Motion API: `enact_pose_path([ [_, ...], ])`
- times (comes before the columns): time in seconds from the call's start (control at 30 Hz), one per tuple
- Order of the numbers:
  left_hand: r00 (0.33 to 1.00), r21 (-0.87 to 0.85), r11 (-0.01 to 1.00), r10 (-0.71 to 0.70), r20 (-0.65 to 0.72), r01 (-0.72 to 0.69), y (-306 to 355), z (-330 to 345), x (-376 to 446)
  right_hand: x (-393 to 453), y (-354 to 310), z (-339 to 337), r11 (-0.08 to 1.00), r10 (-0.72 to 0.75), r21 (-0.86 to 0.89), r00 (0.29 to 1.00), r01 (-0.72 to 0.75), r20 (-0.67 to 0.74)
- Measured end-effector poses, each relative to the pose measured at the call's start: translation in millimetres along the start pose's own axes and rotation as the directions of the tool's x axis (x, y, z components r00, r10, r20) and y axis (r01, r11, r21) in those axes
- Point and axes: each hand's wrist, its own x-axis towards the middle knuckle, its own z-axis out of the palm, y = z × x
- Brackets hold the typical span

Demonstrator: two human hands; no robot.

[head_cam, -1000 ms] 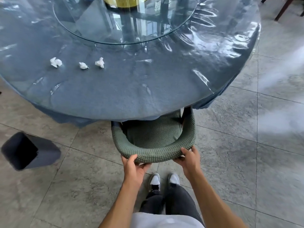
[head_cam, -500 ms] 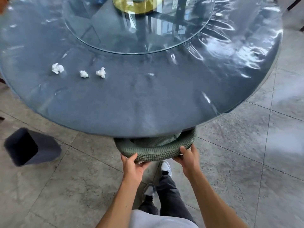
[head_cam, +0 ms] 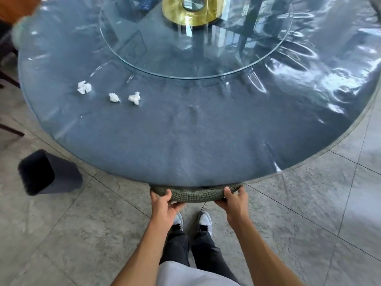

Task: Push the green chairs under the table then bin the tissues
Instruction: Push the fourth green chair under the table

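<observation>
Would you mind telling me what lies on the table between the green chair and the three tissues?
Nothing: in the head view the table is bare between the green chair, gripped by both hands, and the tissues.

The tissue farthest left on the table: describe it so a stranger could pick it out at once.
Start at the round blue-grey table with the glass turntable in its middle. On its left part, three crumpled white tissues lie in a row. The target is the leftmost tissue, the largest, set apart from the closer pair: the middle tissue and the right tissue.
</observation>
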Motion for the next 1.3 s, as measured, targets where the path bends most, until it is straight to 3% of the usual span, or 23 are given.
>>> enact_pose_path([
  [0.47,0.998,0.043,0.998,-0.041,-0.053,0.043,3.8,-1.9,-1.9,0.6,1.0,-2.1,0.999,0.034,-0.019,0.999,-0.035,-0.033],
  [0.53,0.996,0.069,0.996,-0.049,-0.076,0.054,4.3,-3.2,-0.1,0.8,0.2,-6.1,0.989,0.006,-0.15,0.999,-0.014,-0.054],
  [0.57,0.994,0.091,0.994,-0.043,-0.099,0.052,5.1,-3.7,0.6,1.1,-0.8,-7.8,0.954,-0.045,-0.298,0.996,0.022,-0.072],
  [0.63,0.983,0.182,0.983,0.015,-0.182,0.018,6.9,-3.8,1.5,-1.2,-3.6,-9.9,0.771,-0.185,-0.63,0.979,0.095,-0.079],
  [0.7,0.945,0.335,0.941,0.154,-0.288,-0.051,9.5,-1.2,1.4,-6.0,-7.2,-9.3,0.593,-0.312,-0.792,0.949,0.147,-0.057],
  [0.8,0.856,0.531,0.83,0.393,-0.334,-0.174,16.4,8.1,-9.1,-15.6,-15.9,-8.4,0.432,-0.467,-0.872,0.884,0.231,0.003],
  [0.93,0.821,0.719,0.624,0.555,-0.132,-0.306,33.7,26.2,-28.4,-29.5,-42.6,1.7,0.333,-0.543,-0.907,0.839,0.258,0.039],
  [1.03,0.779,0.793,0.436,0.622,0.076,-0.425,51.5,41.5,-43.0,-37.8,-70.2,19.8,0.33,-0.555,-0.886,0.826,0.327,0.098],
  [1.17,0.631,0.794,0.184,0.718,0.294,-0.579,82.1,58.2,-65.1,-50.7,-107.7,49.6,0.325,-0.568,-0.792,0.776,0.516,0.273],
  [1.3,0.448,0.779,-0.066,0.787,0.425,-0.624,118.6,75.3,-90.0,-71.5,-147.6,76.8,0.239,-0.648,-0.693,0.643,0.68,0.408],
])
